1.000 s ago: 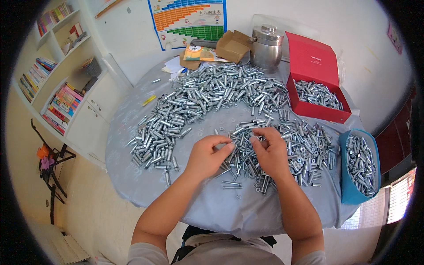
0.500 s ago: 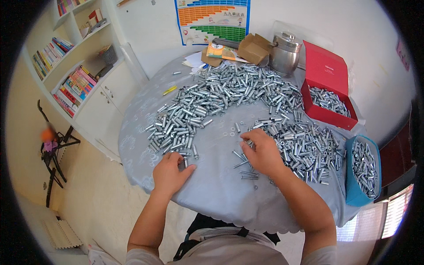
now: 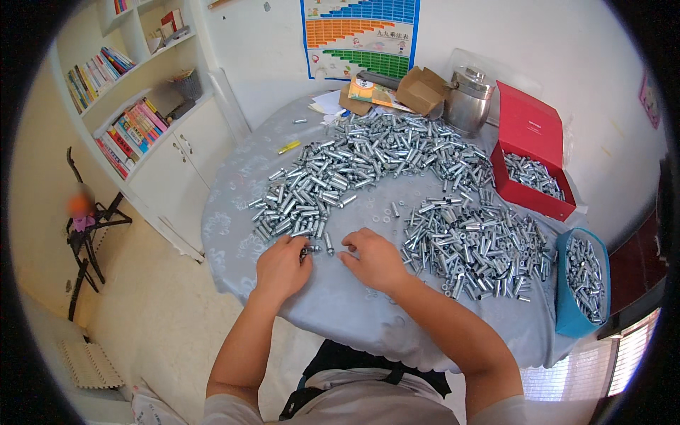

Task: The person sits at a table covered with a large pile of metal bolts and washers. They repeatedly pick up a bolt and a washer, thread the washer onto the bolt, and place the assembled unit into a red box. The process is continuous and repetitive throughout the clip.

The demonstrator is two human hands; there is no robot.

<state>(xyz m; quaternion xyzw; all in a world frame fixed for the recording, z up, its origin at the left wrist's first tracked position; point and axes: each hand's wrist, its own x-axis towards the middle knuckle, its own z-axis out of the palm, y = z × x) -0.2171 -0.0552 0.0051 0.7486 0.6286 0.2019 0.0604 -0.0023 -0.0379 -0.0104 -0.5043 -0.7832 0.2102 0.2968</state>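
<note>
At the near left edge of the heap, my left hand (image 3: 283, 268) is closed around a silvery expansion bolt (image 3: 310, 249), whose end sticks out between thumb and forefinger. Just right of it, my right hand (image 3: 374, 261) hovers over the cloth with curled fingers and the thumb close to them; what they hold, if anything, is too small to make out. Another expansion bolt (image 3: 329, 244) lies between the two hands. Assembled bolts form a curved heap (image 3: 333, 177) beyond my left hand. Loose bolts, sleeves and nuts make a second pile (image 3: 482, 244) to the right.
A grey cloth covers the round table (image 3: 234, 191). Several washers (image 3: 387, 212) lie between the piles. Metal parts fill a red box (image 3: 535, 191) and a blue bin (image 3: 582, 280) at the right. Behind stand a steel pot (image 3: 468, 103) and an open carton (image 3: 422, 90); a yellow tool (image 3: 289, 147) lies left.
My right hand has moved left, away from the loose pile and toward my left hand. The left hand has closed more around the bolt. The whole view has shifted slightly.
</note>
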